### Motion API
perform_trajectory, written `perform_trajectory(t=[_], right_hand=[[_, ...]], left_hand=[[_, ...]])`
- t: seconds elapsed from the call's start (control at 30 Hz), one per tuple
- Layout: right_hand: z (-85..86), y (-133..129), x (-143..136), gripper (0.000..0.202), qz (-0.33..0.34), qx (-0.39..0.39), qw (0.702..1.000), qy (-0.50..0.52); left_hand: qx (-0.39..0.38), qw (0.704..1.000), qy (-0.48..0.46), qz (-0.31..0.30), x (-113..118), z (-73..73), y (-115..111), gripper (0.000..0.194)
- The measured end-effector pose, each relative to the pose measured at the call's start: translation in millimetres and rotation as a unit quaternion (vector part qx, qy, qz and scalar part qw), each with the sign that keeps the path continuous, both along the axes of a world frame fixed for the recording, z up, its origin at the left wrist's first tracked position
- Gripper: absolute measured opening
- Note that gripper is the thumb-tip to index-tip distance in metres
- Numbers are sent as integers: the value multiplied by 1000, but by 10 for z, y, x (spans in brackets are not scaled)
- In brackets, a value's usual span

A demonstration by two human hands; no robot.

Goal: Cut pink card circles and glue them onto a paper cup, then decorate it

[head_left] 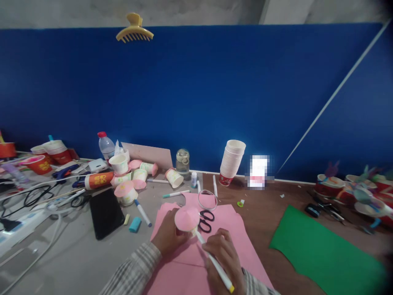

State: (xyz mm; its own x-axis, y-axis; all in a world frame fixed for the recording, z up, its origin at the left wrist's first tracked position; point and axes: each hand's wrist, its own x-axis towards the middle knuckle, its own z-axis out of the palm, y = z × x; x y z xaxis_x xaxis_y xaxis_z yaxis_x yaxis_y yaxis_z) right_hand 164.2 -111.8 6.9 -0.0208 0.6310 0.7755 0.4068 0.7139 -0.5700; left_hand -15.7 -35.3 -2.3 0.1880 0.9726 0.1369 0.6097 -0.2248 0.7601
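My left hand (170,235) is wrapped round a small paper cup that wears a pink paper cone (187,218) on top. Only a little of the cup shows beneath the cone. In my right hand (223,256) is a white marker (219,268) with a yellow end cap. Its far tip meets the cup just under the cone's edge. Both hands are over stacked pink paper sheets (184,280). Black-handled scissors (206,221) lie on the sheets behind the cup, and a roll of clear tape (207,200) sits farther back.
Left of the sheets are a black phone (106,214), a blue eraser (135,224), a blue-capped marker (143,213) and several small cups with pink cones (126,189). A tall paper cup stack (232,162) stands behind. Green paper (322,250) lies right; cables (33,196) lie far left.
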Motion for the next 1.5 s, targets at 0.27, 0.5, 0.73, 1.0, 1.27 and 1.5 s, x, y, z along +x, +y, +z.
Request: perform_trajectory(t=[0.27, 0.5, 0.73, 1.0, 1.27, 1.5], right_hand=[[-57, 17, 55, 33, 49, -22, 993, -103], [-43, 25, 45, 34, 42, -34, 991, -124], [-23, 46, 30, 34, 53, -32, 987, -146], [-29, 24, 3, 36, 55, -29, 991, -121], [-93, -31, 6, 24, -12, -25, 1000, -14], [-125, 2, 54, 28, -3, -39, 998, -54]], left_hand=[[38, 999, 1, -24, 15, 25, -5, 41], [32, 999, -9, -22, 25, 41, -13, 39], [49, 999, 2, -24, 30, 35, -4, 31], [48, 999, 2, -25, 31, 45, -6, 34], [12, 1000, 0, 6, 7, -2, 11, 45], [20, 1000, -9, 12, 16, -8, 0, 41]])
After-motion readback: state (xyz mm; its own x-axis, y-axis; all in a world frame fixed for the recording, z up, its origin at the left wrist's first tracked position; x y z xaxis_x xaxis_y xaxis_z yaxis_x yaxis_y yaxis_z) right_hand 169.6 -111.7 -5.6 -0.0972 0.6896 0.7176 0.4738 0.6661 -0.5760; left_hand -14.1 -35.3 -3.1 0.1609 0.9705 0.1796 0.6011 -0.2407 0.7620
